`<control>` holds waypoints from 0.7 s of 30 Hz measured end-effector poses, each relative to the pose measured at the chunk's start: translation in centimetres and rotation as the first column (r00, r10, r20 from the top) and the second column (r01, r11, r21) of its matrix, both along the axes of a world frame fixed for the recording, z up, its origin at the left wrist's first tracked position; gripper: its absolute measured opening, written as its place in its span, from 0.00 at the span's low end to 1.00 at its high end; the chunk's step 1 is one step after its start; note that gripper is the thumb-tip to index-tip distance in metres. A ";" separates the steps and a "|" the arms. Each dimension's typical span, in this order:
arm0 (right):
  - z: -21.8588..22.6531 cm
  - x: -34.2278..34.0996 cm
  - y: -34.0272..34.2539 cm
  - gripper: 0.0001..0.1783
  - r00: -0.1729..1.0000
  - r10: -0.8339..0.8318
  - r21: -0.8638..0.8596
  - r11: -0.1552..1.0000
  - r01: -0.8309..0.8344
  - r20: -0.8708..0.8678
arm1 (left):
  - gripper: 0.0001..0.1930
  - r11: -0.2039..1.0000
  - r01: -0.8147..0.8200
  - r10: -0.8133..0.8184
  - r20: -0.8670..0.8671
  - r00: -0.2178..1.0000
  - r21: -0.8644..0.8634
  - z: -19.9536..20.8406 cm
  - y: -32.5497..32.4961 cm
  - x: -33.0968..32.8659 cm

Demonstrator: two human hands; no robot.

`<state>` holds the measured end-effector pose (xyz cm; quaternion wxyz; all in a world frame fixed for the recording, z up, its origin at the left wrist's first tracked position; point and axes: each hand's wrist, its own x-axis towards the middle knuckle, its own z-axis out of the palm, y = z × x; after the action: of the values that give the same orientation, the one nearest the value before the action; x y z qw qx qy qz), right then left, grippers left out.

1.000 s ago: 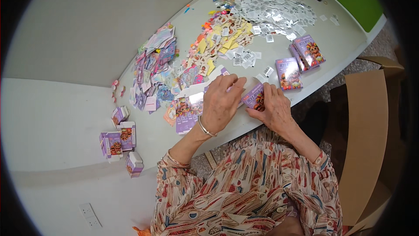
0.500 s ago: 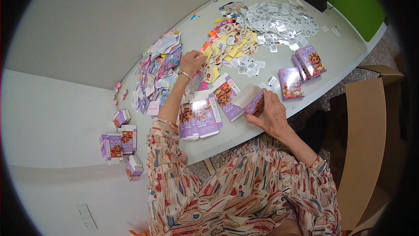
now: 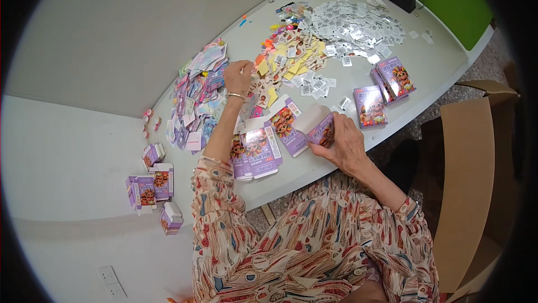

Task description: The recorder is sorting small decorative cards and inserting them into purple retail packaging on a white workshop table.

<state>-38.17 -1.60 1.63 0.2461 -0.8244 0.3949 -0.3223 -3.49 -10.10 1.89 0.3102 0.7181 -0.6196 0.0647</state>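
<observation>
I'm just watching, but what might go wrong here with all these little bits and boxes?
The left hand is between the pastel packets and the yellow and cream cards, so a careless brush could mix them.

Only the right hand holds the open box, so a loose grip might let it slip.

The purple box just beyond the right hand lies near the edge of the table and could get knocked off.
</observation>
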 end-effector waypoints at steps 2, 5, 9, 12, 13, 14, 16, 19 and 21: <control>0.1 0.2 -0.4 0.43 0.999 -0.019 0.018 1.000 0.019 -0.038 | 0.09 0.998 0.000 -0.016 -0.292 0.956 -0.056 2.8 1.3 -2.7; -0.2 -0.3 -1.4 0.43 0.989 -0.080 0.065 0.994 0.089 -0.120 | 0.09 0.969 0.245 -0.190 -0.652 0.734 -0.007 7.9 3.6 -10.9; 0.3 1.3 -1.1 0.41 0.993 -0.018 0.046 0.999 0.024 -0.114 | 0.10 0.927 0.373 -0.295 -0.542 0.787 0.038 9.1 9.2 -15.2; 0.6 1.2 -1.0 0.41 0.996 -0.021 0.004 1.000 0.021 -0.085 | 0.11 0.906 0.423 -0.420 -0.085 0.903 0.013 7.7 9.7 -16.2; 0.6 1.1 -1.0 0.40 0.996 -0.036 0.004 0.999 0.037 -0.081 | 0.12 0.886 0.461 -0.463 0.093 0.882 0.036 7.7 9.7 -16.4; 0.8 1.0 -1.1 0.40 0.995 -0.034 0.042 0.998 0.038 -0.089 | 0.11 0.886 0.464 -0.464 -0.014 0.886 -0.013 7.6 9.7 -16.3; 0.6 0.7 -1.2 0.40 0.996 -0.042 0.027 0.999 0.045 -0.081 | 0.10 0.905 0.423 -0.421 -0.186 0.888 -0.028 7.8 8.5 -14.5; 0.5 0.1 -1.2 0.40 0.996 -0.058 -0.002 0.998 0.058 -0.068 | 0.12 0.984 0.174 -0.142 -0.432 0.891 0.035 5.9 4.8 -6.1; 0.6 0.9 -1.0 0.40 0.998 -0.037 -0.024 0.999 0.036 -0.043 | 0.18 0.999 0.035 -0.031 0.157 0.987 -0.022 3.4 4.1 3.3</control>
<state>-37.27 -2.56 2.24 0.2216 -0.8267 0.4115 -0.3132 -0.15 -6.02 5.31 0.2704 0.6967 -0.6529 0.1231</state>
